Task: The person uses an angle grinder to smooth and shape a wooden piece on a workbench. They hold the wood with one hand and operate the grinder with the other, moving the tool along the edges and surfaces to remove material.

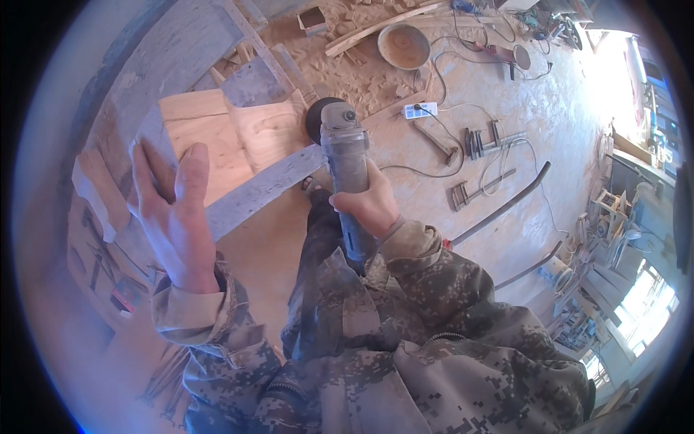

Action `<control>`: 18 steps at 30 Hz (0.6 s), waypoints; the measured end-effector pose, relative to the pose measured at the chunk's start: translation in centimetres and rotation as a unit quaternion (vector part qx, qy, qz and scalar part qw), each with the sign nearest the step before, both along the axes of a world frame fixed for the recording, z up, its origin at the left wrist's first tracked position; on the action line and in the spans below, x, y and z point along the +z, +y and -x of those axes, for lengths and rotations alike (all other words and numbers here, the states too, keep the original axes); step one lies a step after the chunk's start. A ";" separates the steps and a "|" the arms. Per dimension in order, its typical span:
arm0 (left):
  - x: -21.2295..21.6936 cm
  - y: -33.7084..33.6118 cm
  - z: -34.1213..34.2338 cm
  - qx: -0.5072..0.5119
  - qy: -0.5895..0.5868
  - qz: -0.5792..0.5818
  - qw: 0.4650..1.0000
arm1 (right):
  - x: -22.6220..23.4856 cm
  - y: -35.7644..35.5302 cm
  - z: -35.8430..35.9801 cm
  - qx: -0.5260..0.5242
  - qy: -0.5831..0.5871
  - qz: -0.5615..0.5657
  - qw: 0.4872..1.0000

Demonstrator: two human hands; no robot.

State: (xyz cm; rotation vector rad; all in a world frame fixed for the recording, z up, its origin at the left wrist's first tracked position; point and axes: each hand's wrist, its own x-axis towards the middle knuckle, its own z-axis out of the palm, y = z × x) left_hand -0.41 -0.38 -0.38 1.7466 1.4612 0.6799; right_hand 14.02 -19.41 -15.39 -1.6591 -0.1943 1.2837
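Note:
My right hand (369,201) is wrapped round the body of a grey angle grinder (345,163). The grinder's dark round disc (316,119) is at the right end of a pale carved wooden piece (242,137); whether they touch I cannot tell. That wooden piece lies on a worn bench (271,184), its surface shaped in broad hollows. At its left end, my left hand (173,199) is held over the wood with thumb and fingers spread apart. Nothing shows in that hand; whether its fingertips rest on the wood is unclear.
Another shaped wooden piece (99,192) lies at the left. Beyond the bench, a round pan (403,47) sits among wood shavings. On the floor to the right are a white power strip (420,110) with cords, a hammer (437,142), several hand tools (483,142) and a long dark bar (504,206).

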 end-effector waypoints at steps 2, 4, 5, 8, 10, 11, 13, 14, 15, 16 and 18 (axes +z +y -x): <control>0.1 -0.1 0.0 0.008 0.020 -0.005 1.000 | 0.4 -0.1 -0.4 0.009 0.004 0.017 1.000; 0.2 0.0 -0.1 0.012 0.032 -0.006 0.999 | 1.2 0.1 -0.3 0.003 0.021 0.007 1.000; 0.2 0.1 -0.2 0.013 0.038 -0.007 0.999 | 1.4 0.1 -0.2 0.001 0.030 0.002 1.000; 0.0 0.0 -0.3 0.025 0.034 -0.005 0.999 | 0.5 -0.3 0.6 -0.015 0.017 -0.010 1.000; -0.2 0.1 -0.2 0.028 0.032 -0.004 0.999 | 0.7 -0.4 0.4 -0.014 0.013 0.007 1.000; -0.3 0.1 -0.1 0.030 0.031 -0.004 0.999 | 0.8 -0.4 0.4 -0.014 0.011 0.015 1.000; -0.4 0.0 0.0 0.028 0.038 -0.016 0.999 | 1.4 -0.3 0.3 -0.014 0.025 0.010 1.000; -0.5 0.0 0.0 0.026 0.042 -0.023 0.999 | 1.6 -0.4 0.3 -0.014 0.032 0.007 0.999; -0.5 0.0 -0.1 0.024 0.027 -0.021 0.999 | 1.3 -0.6 0.6 -0.014 0.024 0.002 1.000; -0.7 0.0 -0.1 0.022 0.012 -0.020 0.999 | 0.8 -0.8 1.1 -0.014 0.016 -0.003 1.000; -0.5 0.0 -0.2 0.016 0.011 -0.017 1.000 | 0.6 -1.0 1.2 -0.015 0.012 -0.002 1.000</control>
